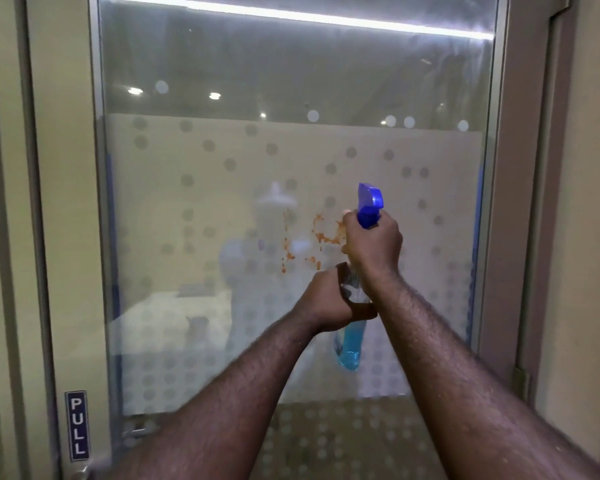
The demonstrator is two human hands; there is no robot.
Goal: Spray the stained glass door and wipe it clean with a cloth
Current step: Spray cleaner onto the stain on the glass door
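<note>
The glass door [222, 168] fills the view, with a frosted dotted band across its middle. Orange-brown stains [321, 233] streak the frosted band near the centre. My right hand [373, 242] grips the neck of a spray bottle [350, 344] with a blue trigger head [369, 202] and blue liquid inside; the nozzle points at the glass just right of the stains. My left hand [326, 299] is closed around the bottle's clear body, lower down. No cloth is visible.
A metal door frame [97, 237] runs down the left, with a blue "PULL" sign [77, 426] on the panel beside it. Another frame post [520, 202] stands at the right. A ceiling light strip reflects along the top of the glass.
</note>
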